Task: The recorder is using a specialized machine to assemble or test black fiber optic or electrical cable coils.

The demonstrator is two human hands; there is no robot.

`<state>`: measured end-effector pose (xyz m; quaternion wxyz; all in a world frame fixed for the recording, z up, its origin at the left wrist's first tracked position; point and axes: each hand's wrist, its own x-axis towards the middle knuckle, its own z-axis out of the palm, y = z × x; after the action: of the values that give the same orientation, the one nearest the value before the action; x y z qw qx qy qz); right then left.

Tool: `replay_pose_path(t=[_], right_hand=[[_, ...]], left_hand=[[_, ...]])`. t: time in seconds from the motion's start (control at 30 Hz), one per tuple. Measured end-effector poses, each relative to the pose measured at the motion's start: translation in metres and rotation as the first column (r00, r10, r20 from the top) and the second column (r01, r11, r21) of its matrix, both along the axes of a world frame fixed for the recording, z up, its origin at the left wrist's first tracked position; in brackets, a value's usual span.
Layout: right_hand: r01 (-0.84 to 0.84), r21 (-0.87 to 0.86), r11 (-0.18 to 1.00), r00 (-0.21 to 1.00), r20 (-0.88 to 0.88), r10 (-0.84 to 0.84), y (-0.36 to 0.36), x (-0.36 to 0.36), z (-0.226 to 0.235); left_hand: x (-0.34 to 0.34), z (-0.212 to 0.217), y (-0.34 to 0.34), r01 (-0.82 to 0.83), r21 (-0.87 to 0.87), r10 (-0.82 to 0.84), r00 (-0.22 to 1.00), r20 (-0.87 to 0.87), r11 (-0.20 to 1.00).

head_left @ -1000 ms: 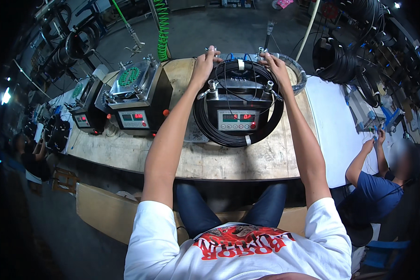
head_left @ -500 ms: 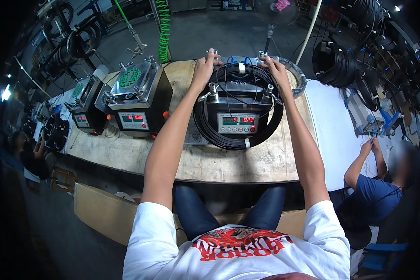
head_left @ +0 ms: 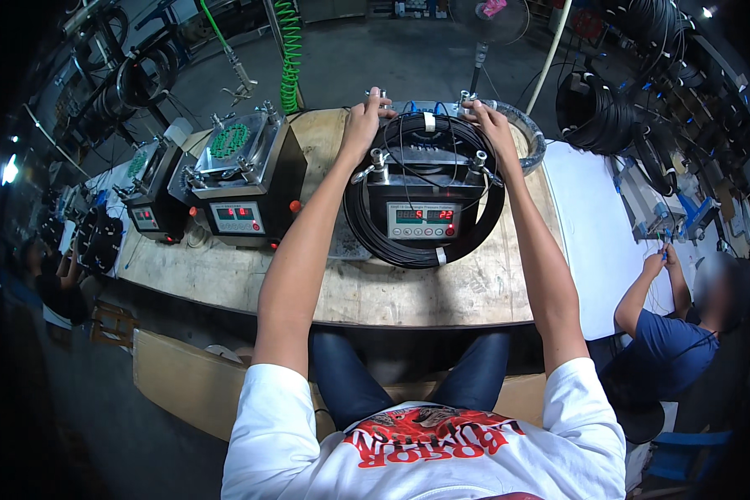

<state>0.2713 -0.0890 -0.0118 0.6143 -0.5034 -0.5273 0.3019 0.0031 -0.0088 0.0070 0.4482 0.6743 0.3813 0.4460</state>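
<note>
A black cable coil [head_left: 375,229] is seated around a test box [head_left: 423,218] at the bench's [head_left: 392,292] far edge; left hand [head_left: 362,123] and right hand [head_left: 492,125] are pressed, fingers spread, on its rear, clamping seemingly unfinished.

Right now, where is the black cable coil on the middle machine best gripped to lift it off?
Probably at its far arc, one hand on each side, coming from above. The coil lies looped around the machine, and there the left hand and right hand already rest. Its near arc lies on the bench.
</note>
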Motion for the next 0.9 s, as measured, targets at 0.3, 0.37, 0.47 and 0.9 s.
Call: replay_pose_path(t=[0.3,0.37,0.47,0.9], right_hand=[[-0.012,0.005,1.0,1.0,0.018,0.012,-0.0039,-0.0032,0.0051],[-0.007,-0.008,1.0,1.0,0.01,0.007,-0.0043,-0.0035,0.0052],[0.0,-0.018,1.0,1.0,0.0,0.0,-0.0046,-0.0041,0.0054],[0.049,0.026,0.998,0.997,0.057,-0.05,-0.0034,-0.004,0.0036]], left_hand=[[-0.0019,0.0009,-0.0007,0.008,0.004,-0.008,1.0,-0.025,1.0],[-0.0008,0.0022,-0.0024,0.007,0.007,-0.007,1.0,-0.03,1.0],[0.0008,0.0042,-0.0053,-0.021,0.032,0.021,1.0,0.001,0.999],[0.003,-0.0031,0.0008,-0.014,0.137,0.015,1.0,-0.003,0.99]])
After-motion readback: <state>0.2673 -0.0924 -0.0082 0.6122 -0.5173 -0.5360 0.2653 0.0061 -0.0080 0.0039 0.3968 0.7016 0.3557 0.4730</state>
